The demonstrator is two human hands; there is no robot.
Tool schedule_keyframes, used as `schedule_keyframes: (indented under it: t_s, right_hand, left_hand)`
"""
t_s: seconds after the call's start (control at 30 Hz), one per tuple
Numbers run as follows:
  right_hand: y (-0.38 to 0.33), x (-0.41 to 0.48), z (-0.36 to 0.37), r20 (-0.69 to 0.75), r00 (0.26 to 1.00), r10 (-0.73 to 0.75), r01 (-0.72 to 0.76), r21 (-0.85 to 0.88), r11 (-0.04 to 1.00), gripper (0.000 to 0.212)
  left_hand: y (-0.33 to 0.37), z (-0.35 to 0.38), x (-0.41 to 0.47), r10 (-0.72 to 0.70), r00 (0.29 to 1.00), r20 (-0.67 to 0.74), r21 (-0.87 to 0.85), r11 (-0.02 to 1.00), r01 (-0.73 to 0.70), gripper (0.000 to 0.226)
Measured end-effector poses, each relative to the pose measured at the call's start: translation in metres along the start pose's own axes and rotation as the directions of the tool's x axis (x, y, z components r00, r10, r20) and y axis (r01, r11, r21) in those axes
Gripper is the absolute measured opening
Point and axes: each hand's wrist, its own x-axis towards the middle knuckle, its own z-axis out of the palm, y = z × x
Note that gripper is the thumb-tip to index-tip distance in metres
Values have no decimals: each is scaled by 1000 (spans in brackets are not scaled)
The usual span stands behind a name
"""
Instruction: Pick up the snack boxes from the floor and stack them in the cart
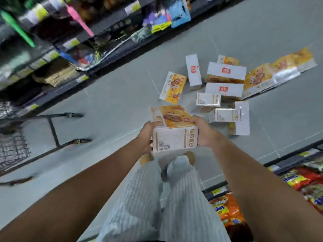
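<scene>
Loose trousers [148, 198] ran up the middle of the frame, pale blue-grey with fine white pinstripes, and the cloth bunched in soft folds at the hems. Rounded tan shoes [146, 158] peeked out just above them. Out of the lower corners, the left forearm [78, 186] and right forearm [253, 180] were bare, and so were the left hand [146, 135] and right hand [207, 135].
</scene>
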Motion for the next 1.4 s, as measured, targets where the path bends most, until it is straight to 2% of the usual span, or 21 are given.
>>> schedule_keyframes:
  t_s: [0.17,0.3,0.47,0.7,0.77,0.83,0.87,0.97,1.1,1.2,1.33,1.4]
  right_hand:
    - [-46,-39,88,94,993,71,-54,-172,984,30]
    - [-54,-54,169,56,996,64,-40,-348,937,39]
    - [-42,-72,291,77,996,-36,71,-519,852,39]
    - [-7,-88,460,190,969,-157,243,-635,734,38]
    - [2,-90,502,223,957,-187,289,-647,705,41]
    - [9,-93,547,272,939,-209,340,-662,668,45]
    - [11,-95,565,300,929,-214,365,-663,654,45]
    - [11,-99,622,377,892,-248,447,-661,603,38]
    - [17,-94,698,460,863,-210,497,-697,517,39]
    - [23,-81,751,500,844,-193,528,-714,459,46]
    - [23,-65,824,553,823,-131,550,-717,428,39]
    - [17,-57,863,578,810,-103,562,-713,419,41]
  left_hand:
    - [11,-83,-38,170,983,-61,-115,978,-176,23]
    - [13,-151,-58,305,945,-123,-130,939,-319,35]
    - [-1,-261,-80,338,925,-177,-264,889,-375,35]
    - [-34,-421,-112,468,841,-271,-302,789,-536,33]
    - [-38,-461,-122,467,826,-316,-317,769,-556,45]
    - [-45,-503,-122,437,821,-366,-362,746,-559,71]
    - [-47,-520,-121,423,822,-381,-397,729,-558,77]
    - [-49,-563,-139,416,801,-431,-441,678,-589,60]
    - [-55,-622,-147,373,793,-483,-501,625,-599,43]
    - [-55,-667,-144,329,774,-541,-498,616,-610,41]
    - [-44,-723,-142,258,753,-605,-535,570,-624,26]
    - [-33,-754,-142,226,734,-640,-526,568,-634,32]
